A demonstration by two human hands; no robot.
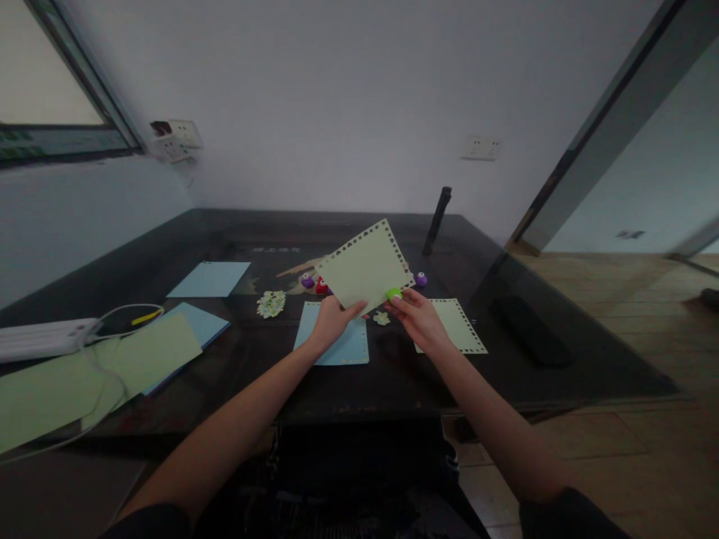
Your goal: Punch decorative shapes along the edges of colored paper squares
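My left hand (332,322) pinches the lower edge of a pale green paper sheet (365,266), thumb on top. The sheet is tilted above the table, with rows of small punched holes along two edges. My right hand (420,318) is closed on a bright green craft punch (394,295) at the sheet's lower right edge. Whether the paper is inside the punch's slot I cannot tell. Below lie a light blue sheet (337,352) with punched edges and another pale green punched sheet (457,329). A small pile of paper cutouts (381,318) sits between them.
Behind the held sheet are a purple punch (307,280), a red punch (322,285) and another purple one (421,278). A bigger cutout pile (271,303), blue paper (210,278), stacked green sheets (151,352) and a white power strip (48,339) occupy the left. A black upright stick (437,221) stands behind.
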